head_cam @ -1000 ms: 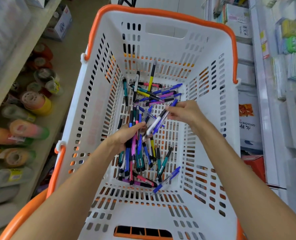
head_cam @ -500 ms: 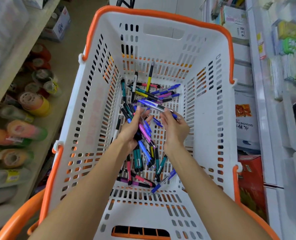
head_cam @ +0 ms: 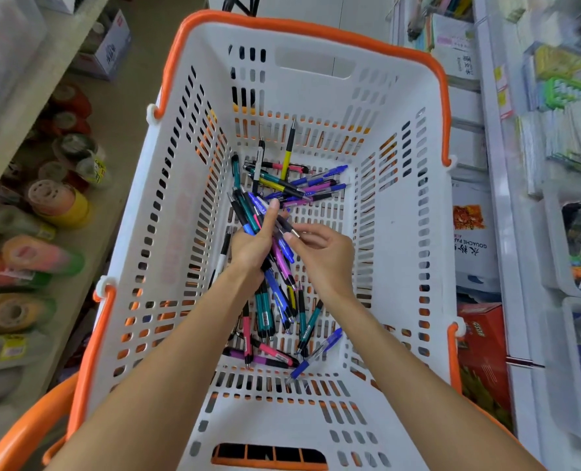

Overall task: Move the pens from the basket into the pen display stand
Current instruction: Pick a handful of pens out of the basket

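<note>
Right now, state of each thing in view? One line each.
left hand: grips a bundle of pens
right hand: fingers curled, touching the bundle's dark pen
loose pens: scattered on the basket floor
basket: upright, open top, handles folded down
pen display stand: not in view

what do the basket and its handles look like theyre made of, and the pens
Basket: white moulded plastic, smooth and slightly glossy, going by its even slotted walls. Handles: orange plastic, same sheen. Pens: coloured plastic barrels, apparently with metal tips; too small to be sure.
</note>
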The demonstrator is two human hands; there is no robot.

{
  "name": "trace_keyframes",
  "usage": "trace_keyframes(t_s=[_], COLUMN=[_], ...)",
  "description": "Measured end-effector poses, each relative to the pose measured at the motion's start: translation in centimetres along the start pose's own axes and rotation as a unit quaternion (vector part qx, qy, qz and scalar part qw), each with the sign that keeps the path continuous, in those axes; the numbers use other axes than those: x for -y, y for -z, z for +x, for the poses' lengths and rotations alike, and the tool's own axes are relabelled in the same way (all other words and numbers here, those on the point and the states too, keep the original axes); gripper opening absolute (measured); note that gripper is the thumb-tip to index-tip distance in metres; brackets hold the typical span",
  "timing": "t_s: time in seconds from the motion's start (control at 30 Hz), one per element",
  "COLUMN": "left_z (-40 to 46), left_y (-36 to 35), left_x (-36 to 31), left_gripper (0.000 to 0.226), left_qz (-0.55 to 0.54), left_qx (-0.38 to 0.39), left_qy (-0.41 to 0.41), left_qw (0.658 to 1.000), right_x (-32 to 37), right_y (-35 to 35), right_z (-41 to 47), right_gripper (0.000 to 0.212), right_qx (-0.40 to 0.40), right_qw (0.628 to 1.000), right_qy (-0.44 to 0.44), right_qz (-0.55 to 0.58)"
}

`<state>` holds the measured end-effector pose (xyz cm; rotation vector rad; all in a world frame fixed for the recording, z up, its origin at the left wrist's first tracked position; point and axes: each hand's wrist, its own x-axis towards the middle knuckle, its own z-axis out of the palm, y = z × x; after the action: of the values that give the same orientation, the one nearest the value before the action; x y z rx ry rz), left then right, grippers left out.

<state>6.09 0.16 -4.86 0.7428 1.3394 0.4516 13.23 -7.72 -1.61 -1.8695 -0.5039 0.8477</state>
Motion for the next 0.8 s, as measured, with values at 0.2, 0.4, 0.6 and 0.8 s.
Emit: trace_keyframes(t_s=[0.2, 0.4, 0.6, 0.8], left_z=[1.3, 1.5, 1.6, 0.2], left_y=[0.2, 0.3, 0.6, 1.9], left_x=[0.3, -0.2, -0.8, -1.3], left_gripper=[0.018, 0.017, 0.024, 0.025], left_qz=[-0.120, -0.180, -0.169, 0.016], left_qx=[0.013, 0.098, 0.052, 0.158], left_qy=[0.018, 0.042, 0.059, 0.038], left_qw=[0.993, 0.978, 0.983, 0.987], right_x=[0.4, 1.2, 4.9, 7.2], right_y=[0.9, 2.4, 6.3, 8.9], right_z=[-0.9, -0.4, 0.7, 2.6], right_gripper=[0.020, 0.045, 0.039, 0.035], right_qx=[0.169, 0.182, 0.273, 0.230], right_qw=[0.962, 0.964, 0.935, 0.953], right_qy=[-0.199, -0.157, -0.178, -0.120], right_qz=[-0.083, -0.112, -0.140, -0.160])
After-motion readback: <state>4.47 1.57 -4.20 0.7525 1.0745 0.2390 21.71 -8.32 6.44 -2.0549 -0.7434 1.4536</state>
